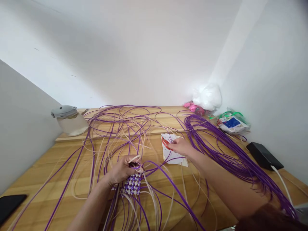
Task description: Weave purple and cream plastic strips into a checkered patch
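Observation:
My left hand (124, 169) is closed around the upper edge of a small woven piece (132, 184) in purple and white plastic strips. Loose purple and cream strips fan out from its sides, and a cream loop stands up by my thumb. Farther right, my right hand (179, 146) has its fingers closed at the end of a red-handled tool (166, 143), whose working end is hidden. That tool lies over a sheet of white paper (176, 159) with faint writing. A purple strip crosses the lower part of the paper.
A thick bundle of purple strips (223, 160) runs along the right side. Tangled strips (120, 118) cover the back. Around them are a grey-lidded jug (72, 123), white bag (208, 96), pink packet (194, 107), plastic package (233, 123), black box (263, 155) with cable, and phone-like slab (11, 205).

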A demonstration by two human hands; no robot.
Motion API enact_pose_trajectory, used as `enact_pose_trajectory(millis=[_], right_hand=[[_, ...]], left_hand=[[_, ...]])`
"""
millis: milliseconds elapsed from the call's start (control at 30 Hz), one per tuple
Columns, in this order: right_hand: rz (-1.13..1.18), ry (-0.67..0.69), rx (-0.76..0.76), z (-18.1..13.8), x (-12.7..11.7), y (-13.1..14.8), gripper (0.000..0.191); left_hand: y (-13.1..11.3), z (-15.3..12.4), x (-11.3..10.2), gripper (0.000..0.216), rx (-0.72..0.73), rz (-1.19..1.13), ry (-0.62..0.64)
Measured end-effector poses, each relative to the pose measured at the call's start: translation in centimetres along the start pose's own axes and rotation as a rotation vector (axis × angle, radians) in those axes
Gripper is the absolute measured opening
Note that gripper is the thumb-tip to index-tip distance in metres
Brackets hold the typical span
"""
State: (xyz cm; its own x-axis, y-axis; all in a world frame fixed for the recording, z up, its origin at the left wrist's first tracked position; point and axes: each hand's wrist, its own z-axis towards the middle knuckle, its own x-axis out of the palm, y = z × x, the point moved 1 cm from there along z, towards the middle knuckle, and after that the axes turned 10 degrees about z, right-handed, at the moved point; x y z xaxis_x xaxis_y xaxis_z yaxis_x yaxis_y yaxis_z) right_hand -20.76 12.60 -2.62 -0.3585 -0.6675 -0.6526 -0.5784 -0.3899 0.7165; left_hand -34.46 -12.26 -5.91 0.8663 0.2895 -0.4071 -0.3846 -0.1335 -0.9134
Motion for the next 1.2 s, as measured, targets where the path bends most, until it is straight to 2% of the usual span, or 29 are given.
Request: enact_pose_trajectory(millis=[133,367,500,733,933,1067,1200], right_hand=[[-0.229,-0.095,0.007,2.0,1.1,-0.4,0.034],[-0.445,-0.156,0.062,1.8,-0.2,-3.1,0.042],[-0.407,-0.15,0.059,1.9,-0.2,-2.8,0.04],[-0.204,-0.124,0.047,1.7,2.0,-0.6,0.038],[-0.041,-0.08,0.016,0.8,2.4,-0.1,0.033],[-0.087,-0.063,0.024,0.8,2.7,-0.1,0.032],[-0.257,-0.122,0.05,1.1,2.0,-1.0,0.037]], left_hand=[[-0.6,0.1,0.2,0.023,0.05,-0.011,0.003],[0.2,0.6,1.3,0.022,-0.004,-0.041,-0.015],[0.7,0.6,1.7,0.021,-0.006,-0.071,0.024],[-0.5,0.3,1.8,0.022,0.092,-0.08,0.064],[-0.6,0.3,2.1,0.025,0.085,-0.102,0.075],[-0.7,0.2,1.6,0.022,0.135,-0.114,0.038],[-0.8,0.0,1.1,0.02,0.156,-0.099,0.006]])
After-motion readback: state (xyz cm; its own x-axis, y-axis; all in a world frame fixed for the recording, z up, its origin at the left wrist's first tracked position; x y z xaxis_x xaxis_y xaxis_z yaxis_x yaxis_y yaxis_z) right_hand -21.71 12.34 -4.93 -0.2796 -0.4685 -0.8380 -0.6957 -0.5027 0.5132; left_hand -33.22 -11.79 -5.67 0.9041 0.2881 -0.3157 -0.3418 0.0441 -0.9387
